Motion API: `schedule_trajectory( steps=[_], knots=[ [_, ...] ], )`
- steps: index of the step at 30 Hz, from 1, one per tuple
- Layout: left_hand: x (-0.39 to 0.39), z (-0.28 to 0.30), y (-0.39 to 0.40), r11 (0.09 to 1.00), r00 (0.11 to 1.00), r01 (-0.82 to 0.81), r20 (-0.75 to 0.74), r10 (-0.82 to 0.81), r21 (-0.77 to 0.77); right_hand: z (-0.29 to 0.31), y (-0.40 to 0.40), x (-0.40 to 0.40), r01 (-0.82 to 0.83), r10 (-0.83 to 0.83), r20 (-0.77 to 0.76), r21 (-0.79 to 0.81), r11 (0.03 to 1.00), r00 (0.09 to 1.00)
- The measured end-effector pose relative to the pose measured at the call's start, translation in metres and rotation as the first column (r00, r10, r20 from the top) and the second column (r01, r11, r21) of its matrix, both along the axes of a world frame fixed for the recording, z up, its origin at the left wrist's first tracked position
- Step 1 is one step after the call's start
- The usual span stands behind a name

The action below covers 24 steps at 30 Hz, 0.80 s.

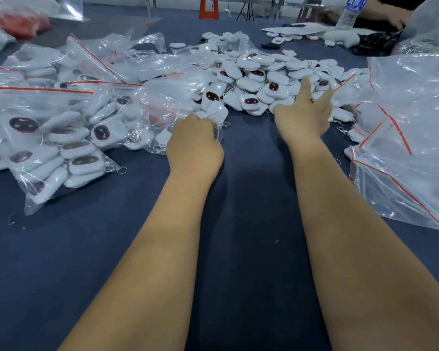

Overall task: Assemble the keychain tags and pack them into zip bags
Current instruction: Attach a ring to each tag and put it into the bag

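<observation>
On the dark bench (238, 249), the loose tags (264, 77) lie heaped just beyond your right hand (305, 115), its fingers spread wide, holding nothing and nearer the heap. To its left, your left hand (194, 143) grips a small bag (162, 110).

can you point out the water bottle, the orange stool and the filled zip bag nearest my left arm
water bottle (348, 15): head view, on its clear body.
orange stool (208, 8): head view, on its leg.
filled zip bag (61, 168): head view, on the middle of its clear plastic front.
</observation>
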<state>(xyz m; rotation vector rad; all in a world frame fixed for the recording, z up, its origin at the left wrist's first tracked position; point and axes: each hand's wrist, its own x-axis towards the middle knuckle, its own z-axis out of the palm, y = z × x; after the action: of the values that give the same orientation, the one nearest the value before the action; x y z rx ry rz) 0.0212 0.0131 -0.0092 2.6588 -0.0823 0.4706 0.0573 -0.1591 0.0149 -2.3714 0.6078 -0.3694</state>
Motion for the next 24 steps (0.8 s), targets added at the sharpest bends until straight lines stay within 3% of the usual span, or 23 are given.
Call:
schedule_trajectory(
  steps=[2, 4, 10, 13, 17, 18, 21, 24],
  knots=[
    [0.001, -0.001, -0.001, 1.000, 1.000, 0.008, 0.004, -0.008, -0.020, -0.006, 0.001, 0.003, -0.076, 0.068, -0.144, -0.053, 0.996, 0.987],
    [0.002, -0.002, -0.001, 0.997, 0.999, 0.037, 0.018, -0.036, -0.065, -0.013, 0.003, 0.004, -0.116, 0.088, -0.164, -0.169, 0.979, 0.982],
    [0.002, -0.002, -0.003, 0.952, 0.994, 0.109, 0.012, -0.110, -0.287, -0.020, 0.009, -0.012, -0.042, 0.079, 0.095, -0.345, 0.938, 0.992],
    [-0.001, -0.001, -0.003, 0.935, 0.994, 0.108, 0.007, -0.112, -0.338, -0.020, 0.010, -0.023, -0.067, 0.121, 0.181, -0.280, 0.958, 0.976],
    [-0.004, -0.002, 0.000, 0.943, 0.995, 0.094, 0.008, -0.097, -0.318, -0.020, 0.014, -0.037, -0.178, 0.173, 0.294, -0.009, 0.984, 0.940],
    [-0.004, -0.002, 0.000, 0.951, 0.997, 0.081, 0.011, -0.081, -0.299, -0.020, 0.015, -0.041, -0.158, 0.152, 0.312, -0.007, 0.987, 0.938],
    [-0.005, -0.003, 0.003, 0.969, 0.999, 0.048, 0.024, -0.044, -0.243, -0.022, 0.016, -0.049, -0.102, 0.135, 0.179, -0.185, 0.977, 0.974],
    [-0.007, -0.001, 0.003, 0.970, 0.998, 0.063, 0.020, -0.060, -0.236, -0.021, 0.017, -0.052, -0.154, 0.171, 0.045, -0.252, 0.955, 0.984]
  ],
)
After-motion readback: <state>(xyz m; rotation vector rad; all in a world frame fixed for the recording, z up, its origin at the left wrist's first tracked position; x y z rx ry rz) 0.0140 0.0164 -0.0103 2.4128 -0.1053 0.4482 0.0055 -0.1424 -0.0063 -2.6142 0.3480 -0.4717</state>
